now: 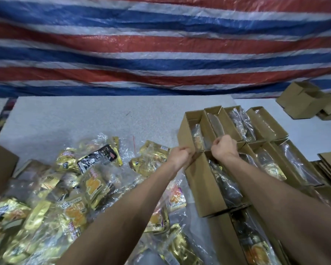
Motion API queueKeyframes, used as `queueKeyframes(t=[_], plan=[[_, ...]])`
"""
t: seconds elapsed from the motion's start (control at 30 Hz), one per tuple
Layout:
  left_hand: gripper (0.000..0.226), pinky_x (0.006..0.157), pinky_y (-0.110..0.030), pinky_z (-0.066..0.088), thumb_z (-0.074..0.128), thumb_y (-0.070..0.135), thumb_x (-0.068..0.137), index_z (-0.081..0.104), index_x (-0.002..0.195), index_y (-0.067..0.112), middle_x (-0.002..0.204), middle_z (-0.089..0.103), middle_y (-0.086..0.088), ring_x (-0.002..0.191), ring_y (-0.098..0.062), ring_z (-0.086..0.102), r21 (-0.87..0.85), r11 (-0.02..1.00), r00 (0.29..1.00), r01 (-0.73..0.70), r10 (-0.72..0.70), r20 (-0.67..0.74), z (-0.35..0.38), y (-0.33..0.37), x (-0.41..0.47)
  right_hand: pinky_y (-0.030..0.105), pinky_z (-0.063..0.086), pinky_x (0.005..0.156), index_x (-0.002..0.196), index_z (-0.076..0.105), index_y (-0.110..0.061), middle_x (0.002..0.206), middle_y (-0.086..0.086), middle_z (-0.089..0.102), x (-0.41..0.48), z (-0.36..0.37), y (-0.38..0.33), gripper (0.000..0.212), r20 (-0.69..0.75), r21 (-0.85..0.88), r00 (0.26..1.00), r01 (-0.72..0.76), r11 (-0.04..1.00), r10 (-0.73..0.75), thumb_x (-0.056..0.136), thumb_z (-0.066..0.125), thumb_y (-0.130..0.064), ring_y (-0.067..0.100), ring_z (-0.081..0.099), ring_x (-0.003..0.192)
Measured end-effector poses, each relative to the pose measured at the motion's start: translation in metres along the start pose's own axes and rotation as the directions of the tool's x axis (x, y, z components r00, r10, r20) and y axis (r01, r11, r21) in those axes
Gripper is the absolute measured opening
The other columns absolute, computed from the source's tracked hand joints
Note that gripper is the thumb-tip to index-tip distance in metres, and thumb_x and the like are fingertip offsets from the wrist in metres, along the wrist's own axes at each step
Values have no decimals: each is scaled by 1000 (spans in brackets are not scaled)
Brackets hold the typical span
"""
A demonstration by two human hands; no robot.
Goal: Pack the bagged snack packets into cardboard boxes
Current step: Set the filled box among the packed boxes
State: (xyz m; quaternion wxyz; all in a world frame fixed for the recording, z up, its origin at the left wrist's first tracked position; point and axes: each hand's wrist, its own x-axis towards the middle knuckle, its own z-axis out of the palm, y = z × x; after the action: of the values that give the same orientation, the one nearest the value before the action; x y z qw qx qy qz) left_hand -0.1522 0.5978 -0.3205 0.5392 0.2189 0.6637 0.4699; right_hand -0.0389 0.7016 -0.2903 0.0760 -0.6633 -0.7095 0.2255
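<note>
Both hands are curled tight on the near end of one brown box (184, 131), toward the right edge of the tabletop (84, 121): left hand (180, 154) on its left corner, right hand (225, 147) on its right. The box runs long, straight away from the person. The loose snack bags (92, 184) lie piled near the left edge, closer to the left hand.

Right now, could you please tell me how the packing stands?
Gripping: left hand, right hand, both on near end of an open box, bag inside. Loose snack bags piled to the left. Nothing in the way.
</note>
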Motion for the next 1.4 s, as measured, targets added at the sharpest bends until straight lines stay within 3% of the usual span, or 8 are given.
queueKeyframes(t=[0.13, 0.33, 0.4, 0.63, 0.87, 1.13, 1.27, 1.4], plan=[[30, 111, -41, 41, 46, 10, 101, 62, 127, 6, 129, 62, -12, 123, -29, 54, 69, 997, 997, -28, 33, -69, -18, 5, -41, 27, 47, 61, 84, 67, -13, 81, 6, 65, -31, -6, -14, 11, -32, -89, 998, 48, 995, -51, 93, 62, -18, 21, 59, 70], [18, 81, -31, 52, 58, 15, 94, 74, 91, 8, 82, 70, -2, 77, -13, 63, 171, 949, 931, -265, 298, -212, -43, 36, -127, 19, 44, 64, 78, 69, -24, 82, -4, 70, -106, -21, -54, 17, 33, 250, 967, 236, 939, -252, 93, 61, -20, 13, 62, 73], [19, 74, -29, 51, 58, 18, 95, 74, 87, 11, 81, 71, -2, 75, -13, 64, 199, 924, 904, -327, 367, -219, -50, 42, -160, 6, 37, 52, 68, 66, -28, 69, -16, 67, -138, -29, -68, 26, 16, 381, 942, 305, 873, -336, 92, 65, -18, -1, 61, 66], [22, 63, -12, 46, 59, 21, 98, 70, 79, 20, 75, 70, 11, 70, 3, 62, 177, 863, 790, -473, 504, -349, -84, 57, -301, 25, 54, 66, 75, 71, -27, 75, -17, 72, -249, -81, -108, 20, -5, 615, 825, 448, 648, -566, 94, 66, -23, 1, 66, 70], [26, 63, -12, 44, 58, 20, 98, 71, 75, 17, 72, 70, 5, 70, -3, 64, 239, 828, 662, -506, 551, -507, -141, 51, -406, 16, 50, 60, 75, 73, -27, 72, -10, 72, -341, -130, -137, 25, -81, 712, 729, 519, 473, -680, 97, 61, -25, 4, 65, 67], [11, 73, -30, 48, 55, 32, 95, 62, 86, 32, 84, 65, 15, 80, -5, 59, 686, 704, 563, -185, 648, -512, -256, 48, -430, 22, 52, 61, 77, 74, -20, 71, -3, 72, -409, -145, -184, 26, -38, 736, 661, 525, 427, -749, 98, 59, -21, 6, 63, 62], [29, 92, -37, 39, 43, 31, 98, 56, 124, 28, 121, 58, 6, 111, -19, 52, 916, 338, 618, 214, 680, -395, -328, 59, -400, 15, 48, 58, 79, 74, -21, 71, -3, 71, -430, -159, -206, 26, -69, 717, 632, 569, 402, -772, 99, 58, -20, 5, 62, 61], [32, 106, -43, 31, 52, 23, 95, 52, 127, 24, 135, 53, 1, 128, -24, 44, 925, 39, 683, 378, 663, -307, -378, 77, -370, 13, 45, 56, 81, 75, -19, 73, 2, 71, -442, -178, -217, 25, -101, 729, 622, 578, 368, -777, 99, 58, -16, 6, 61, 60]])
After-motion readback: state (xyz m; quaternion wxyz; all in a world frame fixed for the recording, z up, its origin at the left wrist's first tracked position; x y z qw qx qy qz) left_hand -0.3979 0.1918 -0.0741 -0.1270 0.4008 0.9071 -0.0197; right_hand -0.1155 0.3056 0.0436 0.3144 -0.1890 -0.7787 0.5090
